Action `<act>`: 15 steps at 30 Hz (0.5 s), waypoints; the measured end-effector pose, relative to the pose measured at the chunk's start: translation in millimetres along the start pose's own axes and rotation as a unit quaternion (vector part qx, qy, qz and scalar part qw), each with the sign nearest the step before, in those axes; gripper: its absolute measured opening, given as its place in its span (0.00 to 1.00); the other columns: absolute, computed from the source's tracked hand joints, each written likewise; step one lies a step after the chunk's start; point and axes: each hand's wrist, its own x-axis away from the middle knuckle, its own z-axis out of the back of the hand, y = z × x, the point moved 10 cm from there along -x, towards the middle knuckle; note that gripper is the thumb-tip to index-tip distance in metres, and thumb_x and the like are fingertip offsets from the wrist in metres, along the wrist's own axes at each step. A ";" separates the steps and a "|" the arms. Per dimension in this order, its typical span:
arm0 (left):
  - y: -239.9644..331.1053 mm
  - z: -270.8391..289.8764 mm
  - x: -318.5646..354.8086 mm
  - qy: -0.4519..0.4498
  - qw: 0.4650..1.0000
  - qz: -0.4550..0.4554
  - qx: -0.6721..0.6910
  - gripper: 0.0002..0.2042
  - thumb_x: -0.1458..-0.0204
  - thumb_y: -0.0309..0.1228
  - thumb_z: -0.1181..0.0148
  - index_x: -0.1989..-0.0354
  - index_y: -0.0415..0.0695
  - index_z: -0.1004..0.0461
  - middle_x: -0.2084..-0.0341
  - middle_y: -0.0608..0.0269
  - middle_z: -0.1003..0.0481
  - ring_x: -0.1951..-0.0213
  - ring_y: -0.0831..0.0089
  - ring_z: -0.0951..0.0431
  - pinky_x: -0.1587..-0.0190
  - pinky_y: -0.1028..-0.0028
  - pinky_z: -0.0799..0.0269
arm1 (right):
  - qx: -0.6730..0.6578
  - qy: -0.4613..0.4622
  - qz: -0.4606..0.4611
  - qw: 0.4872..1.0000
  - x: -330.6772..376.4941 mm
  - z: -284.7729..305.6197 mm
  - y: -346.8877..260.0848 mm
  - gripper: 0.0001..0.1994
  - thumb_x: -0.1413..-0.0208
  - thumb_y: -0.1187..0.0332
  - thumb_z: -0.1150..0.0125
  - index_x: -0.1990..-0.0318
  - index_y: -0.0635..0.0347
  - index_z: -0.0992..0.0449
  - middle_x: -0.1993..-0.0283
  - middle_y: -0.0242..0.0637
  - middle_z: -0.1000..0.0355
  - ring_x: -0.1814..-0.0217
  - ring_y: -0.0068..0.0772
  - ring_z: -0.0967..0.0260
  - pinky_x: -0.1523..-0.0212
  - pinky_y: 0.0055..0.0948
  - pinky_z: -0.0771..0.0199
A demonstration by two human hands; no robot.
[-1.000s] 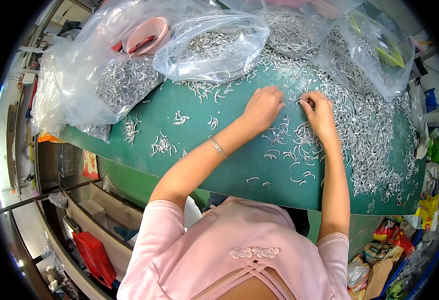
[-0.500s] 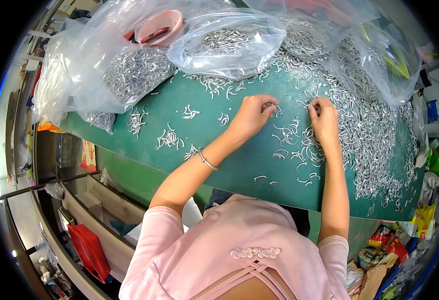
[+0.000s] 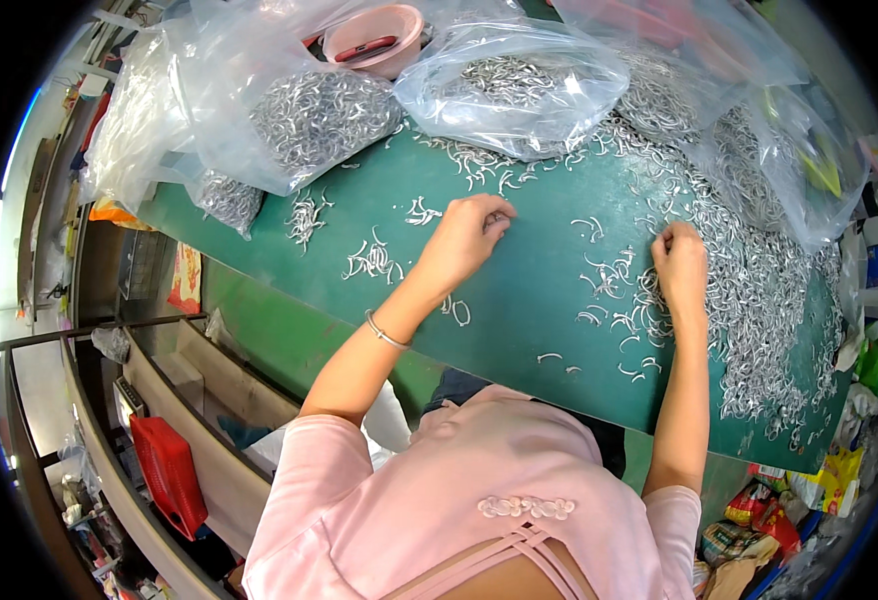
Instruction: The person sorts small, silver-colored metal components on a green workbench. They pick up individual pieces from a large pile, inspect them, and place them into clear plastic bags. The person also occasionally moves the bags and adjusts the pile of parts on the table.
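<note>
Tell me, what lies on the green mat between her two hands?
In the head view, between the left hand and the right hand, the green mat is mostly bare, with a few scattered small curved metal pieces nearer the right hand.

Bright, even light with soft shadows fills the frame, glare whitens the clear plastic bags (image 3: 259, 90) at upper left, and fisheye bending darkens the blurred rim.

Both bare forearms reach forward from the lower edge, the left hand (image 3: 464, 240) curled loosely with fingertips pinched together and a thin bracelet on its wrist, the right hand (image 3: 681, 265) knuckles-up, fingers bent downward.
</note>
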 end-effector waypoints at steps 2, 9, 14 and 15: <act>-25.3 -2.2 0.3 -0.009 0.995 0.052 0.090 0.08 0.48 0.20 0.40 0.60 0.36 0.22 0.70 0.55 0.20 0.71 0.75 0.22 0.64 0.74 0.25 | -0.075 -0.021 -0.038 0.996 -0.5 -2.0 7.8 0.03 0.51 0.76 0.41 0.70 0.68 0.26 0.71 0.49 0.26 0.70 0.47 0.28 0.66 0.39 0.28; 30.9 -67.1 -27.5 -0.059 0.989 -0.114 0.069 0.09 0.50 0.21 0.39 0.59 0.38 0.22 0.69 0.55 0.21 0.68 0.70 0.21 0.61 0.72 0.25 | -0.142 -0.021 -0.069 0.987 1.5 3.3 19.6 0.06 0.50 0.79 0.42 0.64 0.68 0.24 0.73 0.46 0.25 0.74 0.36 0.29 0.69 0.31 0.29; 87.5 -148.1 -70.1 -0.066 0.973 -0.222 -0.005 0.09 0.55 0.23 0.33 0.65 0.37 0.24 0.66 0.49 0.25 0.63 0.51 0.23 0.59 0.60 0.26 | -0.174 -0.023 -0.089 0.981 2.7 4.0 29.9 0.05 0.49 0.78 0.40 0.64 0.69 0.24 0.73 0.46 0.25 0.75 0.37 0.28 0.70 0.33 0.30; 89.5 -154.7 -73.8 -0.061 0.974 -0.218 -0.033 0.09 0.55 0.24 0.33 0.66 0.37 0.25 0.66 0.48 0.25 0.62 0.50 0.23 0.59 0.59 0.26 | -0.170 -0.023 -0.087 0.981 1.5 5.2 28.4 0.05 0.49 0.78 0.39 0.65 0.69 0.24 0.73 0.46 0.25 0.75 0.38 0.28 0.70 0.34 0.30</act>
